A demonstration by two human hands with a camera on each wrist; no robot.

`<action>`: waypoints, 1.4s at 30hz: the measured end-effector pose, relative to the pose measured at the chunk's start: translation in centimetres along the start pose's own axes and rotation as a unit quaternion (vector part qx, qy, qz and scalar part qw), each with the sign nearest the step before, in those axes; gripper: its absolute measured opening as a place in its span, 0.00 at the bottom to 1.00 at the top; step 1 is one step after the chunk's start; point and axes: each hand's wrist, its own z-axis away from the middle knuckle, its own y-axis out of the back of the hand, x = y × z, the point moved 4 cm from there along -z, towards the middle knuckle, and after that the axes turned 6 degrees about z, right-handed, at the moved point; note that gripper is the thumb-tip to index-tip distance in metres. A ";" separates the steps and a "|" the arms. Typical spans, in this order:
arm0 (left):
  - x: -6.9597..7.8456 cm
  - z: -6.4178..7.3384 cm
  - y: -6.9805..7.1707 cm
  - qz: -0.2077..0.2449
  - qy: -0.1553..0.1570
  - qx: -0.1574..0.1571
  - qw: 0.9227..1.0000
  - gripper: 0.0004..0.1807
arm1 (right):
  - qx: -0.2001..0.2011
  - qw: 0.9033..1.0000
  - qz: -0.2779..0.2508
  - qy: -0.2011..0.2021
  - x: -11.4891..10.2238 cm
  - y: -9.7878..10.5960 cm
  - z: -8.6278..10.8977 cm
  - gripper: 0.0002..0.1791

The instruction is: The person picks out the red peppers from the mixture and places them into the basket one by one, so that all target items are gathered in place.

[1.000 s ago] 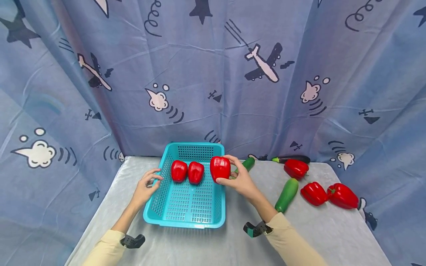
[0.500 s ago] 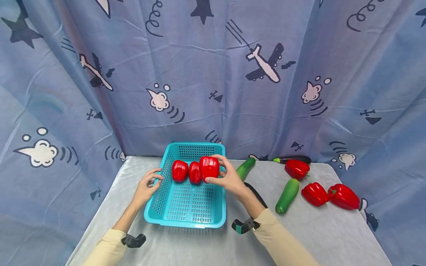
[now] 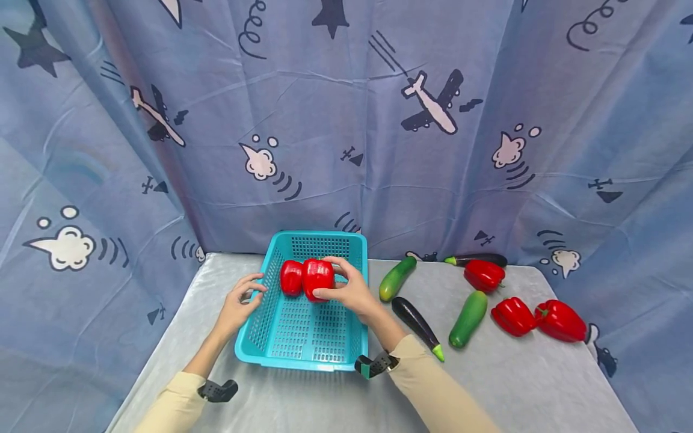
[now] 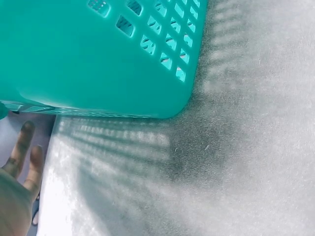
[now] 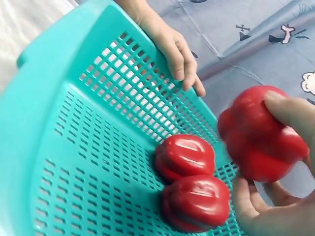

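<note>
My right hand (image 3: 349, 290) grips a red bell pepper (image 3: 317, 279) over the turquoise basket (image 3: 303, 365); the right wrist view shows the held bell pepper (image 5: 261, 132) raised above the basket floor. Two more bell peppers lie inside side by side, a farther one (image 5: 184, 157) and a nearer one (image 5: 197, 204). In the head view, one resting pepper (image 3: 291, 278) shows while the held one covers the other. At the basket's left rim is my left hand (image 3: 238, 304), its relaxed fingers reaching over the edge. Part of that hand (image 4: 19, 196) appears low in the left wrist view.
Right of the basket lie a green cucumber-like vegetable (image 3: 397, 278), an eggplant (image 3: 418, 328) and a second green one (image 3: 468, 319). Farther right are several red bell peppers (image 3: 512, 316) and another eggplant (image 3: 482, 259). A patterned curtain (image 3: 325, 150) hangs behind the table (image 3: 520, 385).
My right hand has carried the held bell pepper leftward from the basket's right rim to above the resting peppers. The nearer eggplant has come into view. My left hand has stayed put.
</note>
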 end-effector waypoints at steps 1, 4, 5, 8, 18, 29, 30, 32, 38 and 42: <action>0.0 0.0 0.0 0.000 0.000 0.000 1.000 0.06 | -0.001 1.000 0.001 -0.003 0.1 -0.3 -0.1 0.34; 0.1 0.0 -0.1 0.001 -0.003 -0.001 1.000 0.06 | 0.000 1.000 0.007 -0.012 0.4 -1.1 -0.4 0.32; 0.1 0.0 -0.1 0.000 -0.004 -0.001 1.000 0.06 | 0.000 1.000 0.008 -0.015 0.5 -1.4 -0.5 0.33; 0.2 0.0 -0.1 0.000 -0.004 -0.001 1.000 0.06 | 0.009 0.999 0.013 -0.029 0.8 -2.2 -0.8 0.35; -0.4 0.1 0.0 0.004 -0.007 -0.004 1.000 0.06 | 0.019 0.997 -0.013 -0.078 1.8 -4.5 -1.2 0.35; -2.4 0.0 0.0 -0.009 -0.011 0.007 1.000 0.07 | 0.039 0.991 -0.015 -0.124 3.4 -6.4 -1.3 0.36; -2.7 0.0 0.1 -0.010 -0.008 0.007 1.000 0.06 | 0.042 0.991 -0.015 -0.127 3.4 -6.6 -1.3 0.36; -3.2 0.0 0.2 -0.013 -0.004 0.003 1.000 0.07 | 0.045 0.991 -0.011 -0.129 3.6 -6.8 -1.3 0.36; -3.7 -0.1 0.4 -0.011 0.009 -0.003 1.000 0.06 | 0.053 0.990 0.001 -0.134 3.9 -7.3 -1.2 0.35; -3.7 -0.2 0.4 -0.002 0.007 -0.003 1.000 0.06 | 0.055 0.989 0.011 -0.135 4.0 -7.6 -1.1 0.35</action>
